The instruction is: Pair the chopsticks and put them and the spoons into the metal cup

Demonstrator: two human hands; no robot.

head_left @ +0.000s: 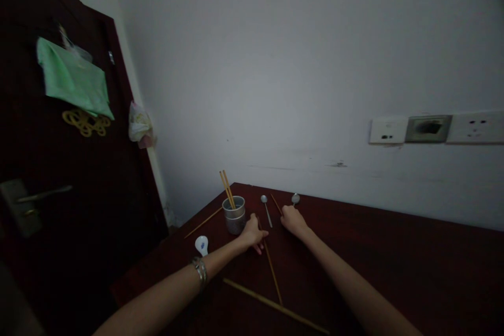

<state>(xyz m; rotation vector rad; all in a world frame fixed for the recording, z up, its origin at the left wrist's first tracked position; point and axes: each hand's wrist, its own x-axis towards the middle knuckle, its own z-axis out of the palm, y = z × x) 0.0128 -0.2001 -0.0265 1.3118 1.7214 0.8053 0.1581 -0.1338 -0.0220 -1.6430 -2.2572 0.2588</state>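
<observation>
My left hand (251, 234) is beside the grey metal cup, its fingers closing around the upper part of a wooden chopstick (271, 270) that slants toward me. My right hand (293, 220) is curled down on the table, with its fingertips at the lower end of another chopstick (276, 203). A metal spoon (295, 198) shows its bowl just beyond the right hand; its handle is mostly hidden. Between the hands lies a second metal spoon (266, 210). Two chopsticks (227, 189) stand in the cup (235, 221).
On the dark red table (374, 252) lie a white spoon (201, 244) near my left wrist, a thin chopstick (203, 222) left of the cup, and a longer stick (275, 305) in front. A wall (275, 89) with sockets (388, 131) bounds the back; a door (79, 178) stands left.
</observation>
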